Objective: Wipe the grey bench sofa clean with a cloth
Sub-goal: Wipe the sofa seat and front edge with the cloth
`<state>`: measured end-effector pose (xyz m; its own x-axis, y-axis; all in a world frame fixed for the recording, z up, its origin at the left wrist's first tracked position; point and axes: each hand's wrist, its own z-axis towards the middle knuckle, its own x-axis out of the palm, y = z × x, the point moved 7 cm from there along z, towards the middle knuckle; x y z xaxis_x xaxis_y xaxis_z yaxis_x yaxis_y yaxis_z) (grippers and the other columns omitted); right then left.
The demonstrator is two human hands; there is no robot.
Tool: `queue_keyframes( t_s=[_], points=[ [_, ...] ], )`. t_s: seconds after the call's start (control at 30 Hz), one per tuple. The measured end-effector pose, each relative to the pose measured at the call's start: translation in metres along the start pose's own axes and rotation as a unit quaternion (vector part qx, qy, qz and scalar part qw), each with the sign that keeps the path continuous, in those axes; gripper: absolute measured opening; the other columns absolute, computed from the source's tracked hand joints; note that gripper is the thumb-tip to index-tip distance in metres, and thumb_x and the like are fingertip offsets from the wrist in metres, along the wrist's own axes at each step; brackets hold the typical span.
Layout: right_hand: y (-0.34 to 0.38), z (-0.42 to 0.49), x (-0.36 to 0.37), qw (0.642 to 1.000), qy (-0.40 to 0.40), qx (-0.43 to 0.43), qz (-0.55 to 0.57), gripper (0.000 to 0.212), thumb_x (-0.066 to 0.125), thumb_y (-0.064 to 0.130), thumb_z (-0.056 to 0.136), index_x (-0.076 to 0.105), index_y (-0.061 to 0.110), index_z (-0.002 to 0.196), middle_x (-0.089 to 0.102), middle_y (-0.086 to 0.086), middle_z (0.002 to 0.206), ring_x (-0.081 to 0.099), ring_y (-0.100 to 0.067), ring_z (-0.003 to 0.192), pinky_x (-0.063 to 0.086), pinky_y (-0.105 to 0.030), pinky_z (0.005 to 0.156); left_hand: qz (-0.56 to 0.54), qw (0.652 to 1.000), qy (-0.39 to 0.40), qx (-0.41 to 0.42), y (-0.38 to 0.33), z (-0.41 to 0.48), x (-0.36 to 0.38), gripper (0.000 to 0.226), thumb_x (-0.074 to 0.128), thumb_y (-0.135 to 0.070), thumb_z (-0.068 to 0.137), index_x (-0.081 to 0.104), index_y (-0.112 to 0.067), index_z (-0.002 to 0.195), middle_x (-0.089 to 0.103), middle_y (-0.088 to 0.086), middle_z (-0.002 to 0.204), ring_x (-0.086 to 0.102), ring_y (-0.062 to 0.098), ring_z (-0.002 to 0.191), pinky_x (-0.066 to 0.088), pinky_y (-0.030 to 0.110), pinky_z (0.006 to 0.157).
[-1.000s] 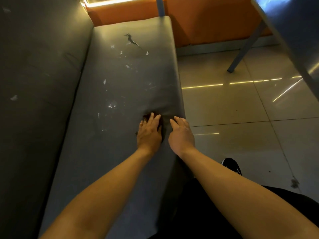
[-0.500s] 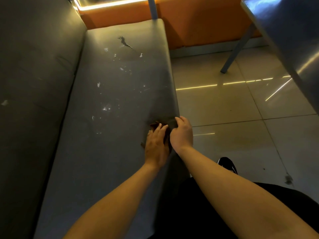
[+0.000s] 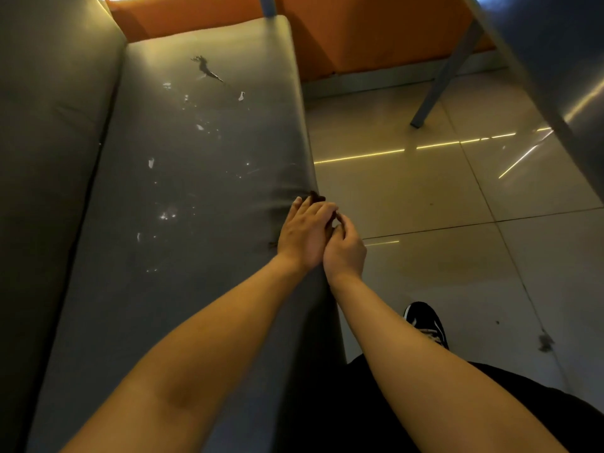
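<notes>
One grey padded bench sofa (image 3: pixel 183 197) is occupying the left of the scene, its seat running away from the person and its backrest rising along the seat's left side. One small dark brown cloth (image 3: pixel 316 197) is lying on the seat's front edge, about halfway along it; the hands are covering most of it.

Two bare hands are working at that spot, touching each other. The left hand (image 3: pixel 300 235) is lying over the cloth with its fingers nearly straight, its grip apart, pressing the cloth against the seat's edge. The right hand (image 3: pixel 344 251) is hanging just off the seat's edge with its grip drawn together, thumb and fingertips pinching the cloth's near side.

Beyond the hands, one dark branching scuff (image 3: pixel 206 68) is marking the seat near its far end. White flecks (image 3: pixel 151 162) are lying scattered between the scuff and the hands, too many and too faint to count surely. Open grey surface is stretching from the hands to the backrest.

Right of the seat's front edge, pale glossy floor tiles (image 3: pixel 425 191) are lying open. One slanted blue-grey metal leg (image 3: pixel 439 73) is standing on them well apart from the seat, bearing one dark counter (image 3: pixel 555 60). One black shoe (image 3: pixel 425 323) is resting near the seat's near end, and one dark smudge (image 3: pixel 545 342) is marking the tiles further right. One orange panel (image 3: pixel 359 27) is closing off the seat's far end.
</notes>
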<state>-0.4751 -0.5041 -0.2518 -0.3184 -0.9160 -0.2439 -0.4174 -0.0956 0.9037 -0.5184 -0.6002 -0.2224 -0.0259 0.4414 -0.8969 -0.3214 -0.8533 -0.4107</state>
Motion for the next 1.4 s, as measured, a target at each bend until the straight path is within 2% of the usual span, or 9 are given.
queue_keyframes(
  t_s=[0.4,0.53,0.63,0.8,0.87,1.0,1.17,1.27,1.4],
  points=[
    [-0.005,0.003,-0.009,0.999,0.010,0.039,-0.004,0.031,0.040,0.028,0.106,0.068,0.019,0.118,0.070,-0.004,0.114,0.064,-0.020,0.102,0.054,-0.043,0.095,-0.020,0.999,0.029,0.009,-0.012,-0.004,-0.003,0.030,0.055,-0.028,0.098,0.060,-0.019,0.127,0.071,0.002,0.117,0.063,0.019,0.115,0.025,0.037,0.120],
    [0.004,-0.018,-0.019,0.999,0.002,0.041,-0.020,0.026,0.042,0.027,0.104,0.065,0.020,0.115,0.069,-0.004,0.111,0.064,-0.023,0.103,0.055,-0.041,0.092,-0.151,0.987,0.043,-0.042,-0.017,-0.034,-0.008,0.027,0.053,-0.023,0.102,0.059,-0.019,0.128,0.069,0.002,0.117,0.063,0.017,0.109,0.041,0.034,0.109],
    [0.027,-0.039,-0.013,0.999,0.042,-0.026,-0.016,0.020,0.043,0.025,0.105,0.060,0.027,0.116,0.066,-0.001,0.111,0.062,-0.020,0.102,0.054,-0.039,0.090,-0.361,0.915,0.002,-0.180,-0.003,-0.053,-0.031,0.020,0.050,-0.015,0.104,0.059,-0.024,0.120,0.061,0.001,0.118,0.060,0.007,0.103,0.049,0.017,0.088],
    [0.057,-0.090,0.039,0.966,0.231,-0.118,-0.002,0.040,0.057,0.019,0.101,0.053,0.030,0.139,0.048,0.003,0.132,0.053,-0.016,0.120,0.049,-0.037,0.106,-0.583,0.711,-0.101,-0.380,0.040,-0.096,-0.068,0.028,0.041,-0.029,0.108,0.057,-0.020,0.130,0.063,0.011,0.123,0.065,0.027,0.110,0.059,0.041,0.090],
    [0.067,-0.110,0.058,0.950,0.263,-0.169,-0.030,0.053,0.062,0.013,0.098,0.047,0.025,0.147,0.041,0.002,0.138,0.045,-0.010,0.125,0.042,-0.023,0.107,-0.626,0.670,-0.112,-0.382,0.049,-0.109,-0.082,0.032,0.039,-0.030,0.108,0.058,-0.016,0.131,0.066,0.015,0.122,0.067,0.030,0.111,0.058,0.046,0.094],
    [0.080,-0.132,0.094,0.926,0.282,-0.231,-0.100,0.060,0.063,0.003,0.093,0.047,0.019,0.148,0.046,-0.010,0.138,0.047,-0.014,0.122,0.036,-0.006,0.093,-0.569,0.725,-0.135,-0.364,0.075,-0.138,-0.118,0.029,0.041,-0.021,0.108,0.061,-0.010,0.126,0.069,0.010,0.117,0.067,0.024,0.109,0.058,0.030,0.086],
    [0.069,-0.133,0.128,0.922,0.236,-0.228,-0.207,0.055,0.054,-0.001,0.092,0.055,0.021,0.143,0.053,-0.015,0.133,0.053,-0.033,0.123,0.040,-0.025,0.099,-0.128,0.929,-0.140,-0.317,0.160,-0.203,-0.164,0.040,0.054,-0.023,0.091,0.065,-0.008,0.126,0.063,0.008,0.127,0.056,0.031,0.121,0.042,0.035,0.106],
    [0.050,-0.125,0.143,0.904,0.221,-0.204,-0.304,0.054,0.052,0.013,0.100,0.040,0.022,0.153,0.031,-0.011,0.158,0.028,-0.035,0.144,0.030,-0.039,0.116,0.031,0.901,-0.080,-0.426,0.219,-0.259,-0.172,0.060,0.058,-0.031,0.096,0.043,-0.013,0.152,0.031,0.014,0.161,0.026,0.036,0.147,0.016,0.041,0.121],
    [0.033,-0.133,0.169,0.875,0.259,-0.217,-0.346,0.061,0.050,0.007,0.099,0.037,0.025,0.156,0.021,-0.001,0.167,0.016,-0.024,0.153,0.023,-0.036,0.121,0.081,0.869,-0.016,-0.488,0.242,-0.286,-0.164,0.073,0.045,-0.051,0.100,0.020,-0.020,0.161,0.011,0.009,0.169,0.012,0.033,0.151,0.012,0.050,0.122]
  ],
)
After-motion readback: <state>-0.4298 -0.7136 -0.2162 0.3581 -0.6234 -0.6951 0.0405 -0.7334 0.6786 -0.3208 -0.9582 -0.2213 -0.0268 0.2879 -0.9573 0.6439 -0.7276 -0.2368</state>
